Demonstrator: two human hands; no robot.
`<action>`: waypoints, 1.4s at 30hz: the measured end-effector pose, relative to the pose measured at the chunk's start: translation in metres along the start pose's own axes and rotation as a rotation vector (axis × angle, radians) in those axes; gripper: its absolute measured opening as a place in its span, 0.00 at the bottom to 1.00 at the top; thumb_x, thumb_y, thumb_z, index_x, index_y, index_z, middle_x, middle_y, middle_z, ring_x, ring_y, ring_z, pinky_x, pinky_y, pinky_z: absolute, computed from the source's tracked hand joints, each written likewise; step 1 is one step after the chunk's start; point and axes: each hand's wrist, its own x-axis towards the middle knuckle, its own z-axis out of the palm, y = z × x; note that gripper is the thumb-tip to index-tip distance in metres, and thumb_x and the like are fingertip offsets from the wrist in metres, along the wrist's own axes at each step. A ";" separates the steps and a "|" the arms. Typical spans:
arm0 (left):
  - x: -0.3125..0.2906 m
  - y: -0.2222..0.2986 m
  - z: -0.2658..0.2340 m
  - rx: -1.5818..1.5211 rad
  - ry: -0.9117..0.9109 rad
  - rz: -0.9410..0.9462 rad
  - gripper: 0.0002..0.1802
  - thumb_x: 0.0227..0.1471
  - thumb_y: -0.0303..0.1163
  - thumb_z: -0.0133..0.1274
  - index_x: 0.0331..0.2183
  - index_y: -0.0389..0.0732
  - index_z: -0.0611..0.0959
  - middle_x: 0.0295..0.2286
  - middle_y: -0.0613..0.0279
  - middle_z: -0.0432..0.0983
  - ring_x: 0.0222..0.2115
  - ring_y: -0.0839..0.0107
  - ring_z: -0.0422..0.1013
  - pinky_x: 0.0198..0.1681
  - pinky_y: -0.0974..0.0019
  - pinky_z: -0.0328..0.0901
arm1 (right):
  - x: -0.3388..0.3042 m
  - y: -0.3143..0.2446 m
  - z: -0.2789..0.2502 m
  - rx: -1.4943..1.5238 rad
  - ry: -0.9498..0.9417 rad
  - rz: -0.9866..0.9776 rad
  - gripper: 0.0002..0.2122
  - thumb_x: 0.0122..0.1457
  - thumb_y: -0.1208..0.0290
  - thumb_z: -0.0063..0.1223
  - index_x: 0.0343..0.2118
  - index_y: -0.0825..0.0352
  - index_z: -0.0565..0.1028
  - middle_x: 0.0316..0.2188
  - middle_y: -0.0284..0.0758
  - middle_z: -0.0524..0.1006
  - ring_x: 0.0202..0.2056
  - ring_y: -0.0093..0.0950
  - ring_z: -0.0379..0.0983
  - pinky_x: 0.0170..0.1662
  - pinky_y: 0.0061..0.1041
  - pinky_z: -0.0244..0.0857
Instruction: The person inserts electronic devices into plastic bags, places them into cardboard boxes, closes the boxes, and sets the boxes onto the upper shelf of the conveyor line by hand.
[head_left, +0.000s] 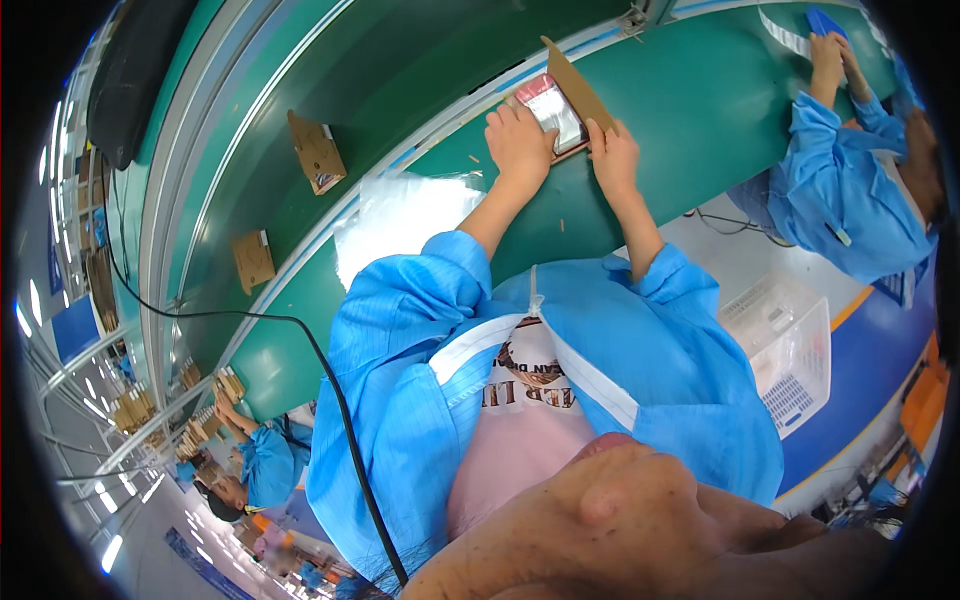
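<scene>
A small brown cardboard box (577, 88) with its lid flap raised lies on the green work surface. Inside it shows a shiny, clear-wrapped packet (553, 114), silvery with a red end. My left hand (520, 146) grips the box's left side, its thumb lying at the packet's near edge. At the near right corner, my right hand (613, 157) is closed on the box by the base of the raised flap. Some of the fingertips are hidden behind the box's edges. Beside my left forearm lies a stack of clear plastic bags (400, 215).
Two brown cardboard boxes (317, 152) (253, 262) lie on the green belt beyond the metal rail. A white plastic basket (790, 350) stands behind me at right. Co-workers in blue sit to the right (840, 190) and far left (270, 460). A black cable (330, 365) hangs at left.
</scene>
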 end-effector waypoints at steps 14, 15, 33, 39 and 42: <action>-0.032 -0.047 -0.020 -0.292 0.257 0.393 0.26 0.44 0.33 0.53 0.47 0.35 0.70 0.50 0.47 0.62 0.49 0.48 0.59 0.52 0.52 0.55 | 0.017 -0.015 0.008 -0.022 -0.218 -0.008 0.13 0.59 0.65 0.43 0.27 0.70 0.74 0.24 0.44 0.73 0.20 0.41 0.70 0.28 0.37 0.64; -0.050 -0.056 -0.023 -0.301 0.302 0.343 0.25 0.44 0.32 0.53 0.46 0.34 0.70 0.49 0.47 0.62 0.49 0.47 0.59 0.52 0.52 0.55 | 0.030 -0.019 0.018 -0.039 -0.249 -0.067 0.11 0.57 0.65 0.45 0.28 0.69 0.74 0.23 0.43 0.73 0.21 0.41 0.70 0.29 0.37 0.64; -0.158 -0.098 0.025 -0.138 -0.017 0.573 0.24 0.48 0.33 0.46 0.47 0.34 0.69 0.51 0.45 0.59 0.51 0.46 0.56 0.54 0.49 0.51 | -0.095 0.047 -0.019 -0.407 0.209 -0.259 0.13 0.44 0.77 0.49 0.37 0.64 0.75 0.45 0.34 0.71 0.47 0.33 0.65 0.47 0.34 0.60; -0.165 -0.101 0.048 -0.072 0.009 0.673 0.23 0.51 0.33 0.43 0.48 0.32 0.68 0.51 0.42 0.58 0.52 0.44 0.54 0.54 0.48 0.49 | -0.124 0.053 -0.031 -0.523 0.270 -0.297 0.12 0.42 0.73 0.51 0.34 0.62 0.75 0.44 0.31 0.71 0.47 0.31 0.64 0.47 0.32 0.60; -0.165 -0.103 0.048 -0.044 0.040 0.677 0.23 0.52 0.33 0.42 0.48 0.32 0.68 0.51 0.42 0.58 0.51 0.44 0.54 0.55 0.48 0.49 | -0.125 0.054 -0.030 -0.503 0.277 -0.344 0.12 0.43 0.72 0.51 0.35 0.61 0.74 0.45 0.31 0.71 0.48 0.32 0.64 0.47 0.32 0.60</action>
